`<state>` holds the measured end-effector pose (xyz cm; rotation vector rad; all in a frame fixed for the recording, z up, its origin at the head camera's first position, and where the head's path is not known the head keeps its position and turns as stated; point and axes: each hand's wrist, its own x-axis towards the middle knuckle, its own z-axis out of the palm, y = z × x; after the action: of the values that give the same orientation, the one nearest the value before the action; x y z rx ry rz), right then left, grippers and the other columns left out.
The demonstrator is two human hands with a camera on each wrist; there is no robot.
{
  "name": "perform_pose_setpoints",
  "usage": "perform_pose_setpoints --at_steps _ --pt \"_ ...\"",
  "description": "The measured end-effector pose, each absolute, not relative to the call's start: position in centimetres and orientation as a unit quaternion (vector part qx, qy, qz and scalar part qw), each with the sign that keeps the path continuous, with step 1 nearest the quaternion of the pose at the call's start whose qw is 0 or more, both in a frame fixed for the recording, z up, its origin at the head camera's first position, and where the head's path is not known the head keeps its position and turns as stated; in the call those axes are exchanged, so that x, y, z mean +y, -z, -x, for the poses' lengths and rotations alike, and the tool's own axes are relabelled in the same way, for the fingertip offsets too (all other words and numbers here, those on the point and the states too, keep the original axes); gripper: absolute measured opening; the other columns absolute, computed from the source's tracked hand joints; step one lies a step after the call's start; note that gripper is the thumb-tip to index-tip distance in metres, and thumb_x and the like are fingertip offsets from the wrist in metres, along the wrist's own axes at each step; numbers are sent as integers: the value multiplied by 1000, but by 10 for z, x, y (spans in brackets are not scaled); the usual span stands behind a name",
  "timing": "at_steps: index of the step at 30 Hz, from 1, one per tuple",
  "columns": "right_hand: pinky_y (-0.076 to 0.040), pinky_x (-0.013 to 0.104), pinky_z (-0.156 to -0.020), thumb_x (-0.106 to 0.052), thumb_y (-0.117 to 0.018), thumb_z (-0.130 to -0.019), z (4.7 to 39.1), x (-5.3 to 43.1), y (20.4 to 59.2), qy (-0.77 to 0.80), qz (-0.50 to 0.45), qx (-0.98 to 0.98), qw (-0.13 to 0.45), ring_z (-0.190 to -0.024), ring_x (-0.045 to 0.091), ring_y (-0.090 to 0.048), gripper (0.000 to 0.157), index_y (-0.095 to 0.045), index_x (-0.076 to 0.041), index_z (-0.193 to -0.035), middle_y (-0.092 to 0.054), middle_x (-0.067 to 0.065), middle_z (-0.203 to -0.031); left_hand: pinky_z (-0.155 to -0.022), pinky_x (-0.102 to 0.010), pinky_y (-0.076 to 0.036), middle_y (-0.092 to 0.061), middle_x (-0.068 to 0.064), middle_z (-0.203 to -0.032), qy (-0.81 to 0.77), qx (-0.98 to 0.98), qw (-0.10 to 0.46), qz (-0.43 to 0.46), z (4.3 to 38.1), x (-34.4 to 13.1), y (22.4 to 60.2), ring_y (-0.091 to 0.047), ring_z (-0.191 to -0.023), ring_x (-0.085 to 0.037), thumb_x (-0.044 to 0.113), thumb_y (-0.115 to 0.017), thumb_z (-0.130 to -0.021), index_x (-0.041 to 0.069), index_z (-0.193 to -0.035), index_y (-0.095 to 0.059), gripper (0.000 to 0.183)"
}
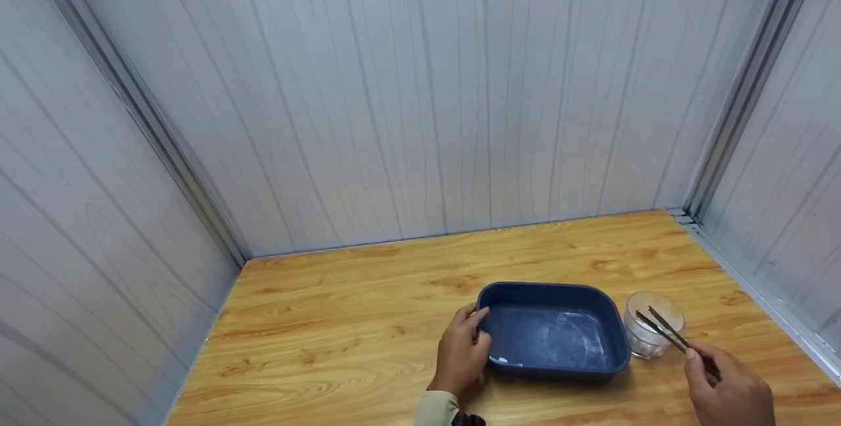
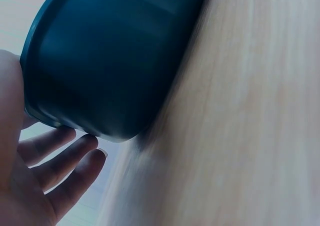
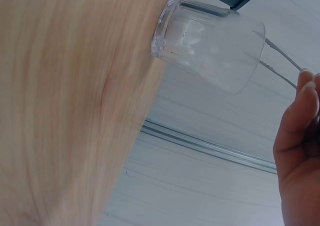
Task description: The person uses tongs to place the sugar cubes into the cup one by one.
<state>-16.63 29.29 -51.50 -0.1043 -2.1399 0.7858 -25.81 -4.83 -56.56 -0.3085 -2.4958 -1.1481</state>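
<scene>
A dark blue rectangular dish [image 1: 552,337] lies on the wooden table. My left hand [image 1: 463,350] grips its left rim, with fingertips against the outer wall in the left wrist view. Pale smears and small white spots [image 1: 502,361] mark the dish's inside. Close to the dish's right end, a clear drinking glass [image 1: 649,347] stands upright; in the right wrist view its wall [image 3: 215,46] looks cloudy. My right hand [image 1: 732,386] pinches metal tweezers [image 1: 669,327] with serrated tips. The two tips are spread apart at the glass's mouth, with nothing visible between them.
The wood-grain table [image 1: 315,327] extends to the left and behind the dish. Pale panel walls [image 1: 407,97] enclose it at the back and on both sides, with metal strips [image 1: 749,84] at the corners.
</scene>
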Motion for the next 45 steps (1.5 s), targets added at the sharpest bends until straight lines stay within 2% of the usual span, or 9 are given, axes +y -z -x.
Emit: perform_pose_setpoints --at_steps 11,21,26,32,39,45 --pt "-37 1 -56 -5 -68 -77 166 292 515 -314 29 -847 427 -69 -27 -39 13 -73 -2 -88 -68 11 -72 -75 -26 -45 -52 3 -127 413 -886 181 106 257 -48 567 -52 -89 -5 9 -56 -81 16 -121 -64 41" --pt "-38 4 -53 -4 -67 -80 166 286 514 -331 37 -849 411 -56 -15 -47 11 -73 -4 -90 -62 -2 -62 -76 -25 -45 -52 4 -127 418 -884 181 102 257 -48 567 -52 -88 -5 9 -57 -81 16 -120 -64 41" --pt "-38 5 -52 -2 -67 -80 166 280 516 -335 29 -849 408 -55 -12 -47 13 -73 -4 -91 -61 -3 -61 -80 -27 -46 -52 4 -127 421 -884 177 99 257 -48 567 -52 -93 -5 9 -57 -81 16 -120 -64 40" --pt "-36 8 -48 -5 -66 -83 165 275 518 -330 37 -859 390 -52 -6 -47 13 -72 -4 -94 -59 -5 -61 -75 -25 -45 -53 4 -127 423 -883 177 102 259 -48 567 -52 -87 -5 8 -58 -80 18 -118 -65 40" --pt "-37 7 -50 -2 -66 -81 166 276 519 -335 19 -847 412 -53 -10 -47 14 -73 -3 -93 -60 -5 -61 -72 -24 -44 -53 3 -126 420 -882 184 111 258 -49 567 -52 -84 -6 7 -58 -80 17 -119 -65 41" --pt "-38 6 -52 3 -69 -77 167 276 521 -346 -24 -840 418 -56 -12 -49 18 -73 -3 -93 -60 -6 -62 -78 -28 -47 -54 2 -124 416 -880 198 116 259 -50 569 -54 -91 -6 7 -58 -80 16 -118 -66 40"
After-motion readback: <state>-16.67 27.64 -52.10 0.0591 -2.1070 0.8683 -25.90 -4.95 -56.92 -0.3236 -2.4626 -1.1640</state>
